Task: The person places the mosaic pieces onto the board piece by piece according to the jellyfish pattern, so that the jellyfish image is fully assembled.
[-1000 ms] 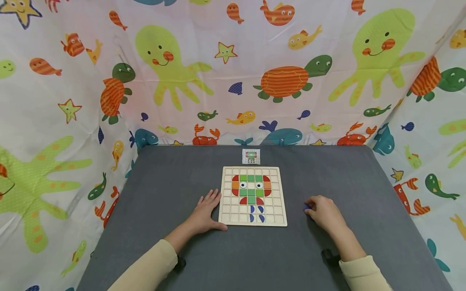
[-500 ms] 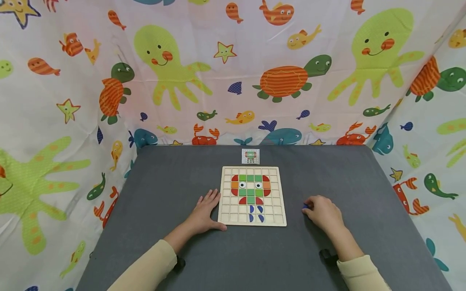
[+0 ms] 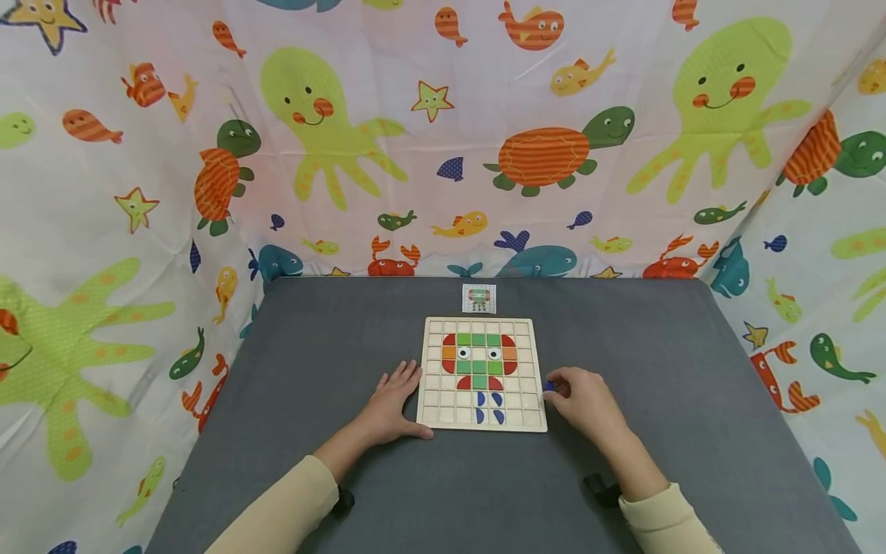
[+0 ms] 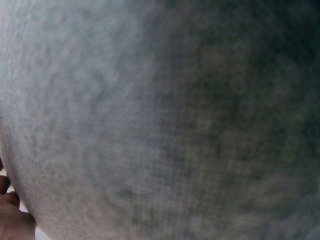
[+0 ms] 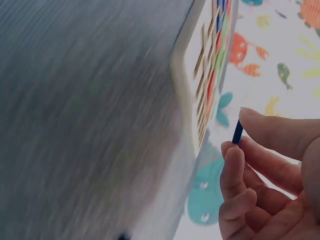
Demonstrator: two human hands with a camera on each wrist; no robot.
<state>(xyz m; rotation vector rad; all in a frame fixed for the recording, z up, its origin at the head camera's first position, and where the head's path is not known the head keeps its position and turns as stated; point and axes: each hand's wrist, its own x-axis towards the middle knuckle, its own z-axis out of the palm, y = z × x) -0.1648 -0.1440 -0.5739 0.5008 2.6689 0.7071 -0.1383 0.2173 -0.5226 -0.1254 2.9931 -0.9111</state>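
Note:
A wooden grid board (image 3: 443, 415) lies on the table, with green, red and orange tiles, two eye tiles and several blue rounded pieces (image 3: 498, 416) in its cells. Against its left edge and near-left corner rests my left hand (image 3: 390, 404), fingers straight and thumb spread. Just beyond the board's right edge, my right hand (image 3: 584, 400) pinches a small blue piece (image 3: 550, 386) between thumb and fingers. In the right wrist view this blue piece (image 5: 237, 132) shows as a thin edge, its full shape hidden. Mostly blurred table surface fills the left wrist view.
A small picture card (image 3: 479, 298) showing a similar coloured figure lies behind the board. The grey table (image 3: 332, 323) ends at the back against a curtain (image 3: 429, 169) printed with sea animals, which hangs on the sides too.
My right hand has moved left with the blue piece, from out on the table to the board's right edge. The left hand and the pieces on the board have stayed in place.

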